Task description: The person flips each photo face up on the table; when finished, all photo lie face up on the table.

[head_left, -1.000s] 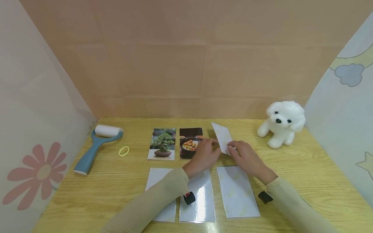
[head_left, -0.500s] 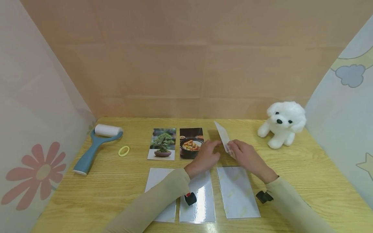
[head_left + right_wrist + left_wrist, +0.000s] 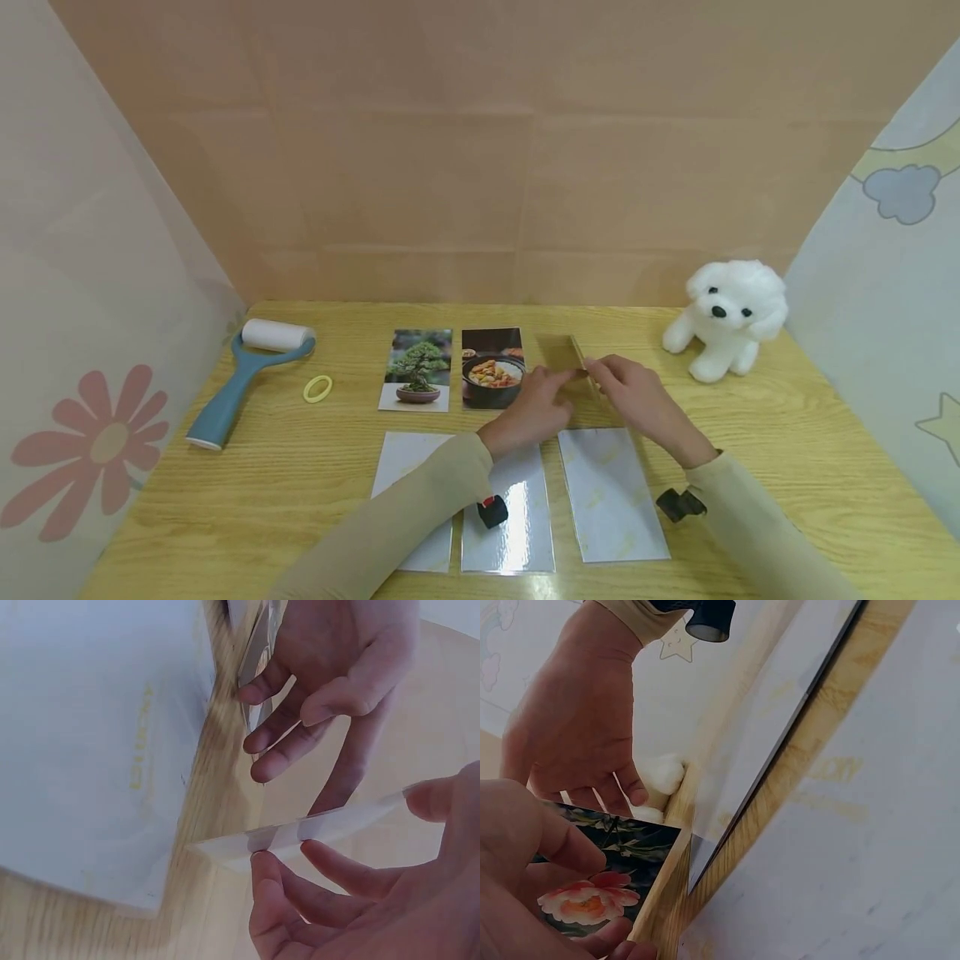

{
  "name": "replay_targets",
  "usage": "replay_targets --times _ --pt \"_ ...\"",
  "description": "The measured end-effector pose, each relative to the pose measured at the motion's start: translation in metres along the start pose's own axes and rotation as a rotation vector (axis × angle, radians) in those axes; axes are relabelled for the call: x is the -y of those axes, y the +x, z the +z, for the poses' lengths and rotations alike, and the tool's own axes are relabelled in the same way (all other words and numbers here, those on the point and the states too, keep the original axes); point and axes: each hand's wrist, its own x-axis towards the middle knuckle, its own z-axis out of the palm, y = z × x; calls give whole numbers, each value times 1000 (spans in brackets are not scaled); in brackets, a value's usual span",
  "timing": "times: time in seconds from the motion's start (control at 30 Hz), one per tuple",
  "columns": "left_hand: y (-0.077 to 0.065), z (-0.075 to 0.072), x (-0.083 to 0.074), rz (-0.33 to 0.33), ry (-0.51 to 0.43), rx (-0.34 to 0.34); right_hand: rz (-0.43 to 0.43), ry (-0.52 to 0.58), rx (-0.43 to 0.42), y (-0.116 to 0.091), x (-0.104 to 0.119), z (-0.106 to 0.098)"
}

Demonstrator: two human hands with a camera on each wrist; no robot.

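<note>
A photo card [image 3: 577, 347] stands nearly edge-on in the head view. Its flower picture [image 3: 592, 904] faces my left hand in the left wrist view, and its pale back [image 3: 334, 825] shows in the right wrist view. My right hand [image 3: 647, 406] holds this card by thumb and fingertips. My left hand [image 3: 531, 408] reaches to the picture side with the index finger extended and the other fingers loosely bent; the finger appears to touch it. To the left lie a bonsai photo card [image 3: 416, 371] and a food photo card [image 3: 491, 371], both face up.
Nearer lie a left white sheet [image 3: 427, 542], a glossy middle sheet [image 3: 517, 508] and a right white sheet [image 3: 615, 496]. A blue-handled lint roller [image 3: 238, 379] and a yellow ring [image 3: 318, 389] lie left. A white plush dog [image 3: 735, 317] sits at back right on the wooden table [image 3: 247, 500].
The card has turned from showing its white back to nearly edge-on, its top tilting lower. My left index finger has extended toward it. The other cards, sheets, roller and dog have stayed put.
</note>
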Motion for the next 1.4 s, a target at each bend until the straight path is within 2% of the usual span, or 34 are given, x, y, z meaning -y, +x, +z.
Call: replay_targets --times 0.2,0.37,0.63,0.83,1.07,1.27,1.4 --pt "-1 0 0 -43 -3 15 -12 33 -35 0 3 -1" --pt "0 1 0 -60 17 6 -5 107 -72 -2 3 -3" --pt "0 -3 4 -24 49 -20 16 194 -159 -4 4 -4" --pt "0 -9 5 -12 30 -25 35 247 -228 -6 4 -4" --pt "-4 -14 5 -9 2 -40 37 343 -265 -8 0 2" --pt "-5 -16 7 -6 -4 -83 23 384 -293 -8 -5 8" --pt "-5 -17 7 -19 -64 -128 31 360 -322 -9 -8 8"
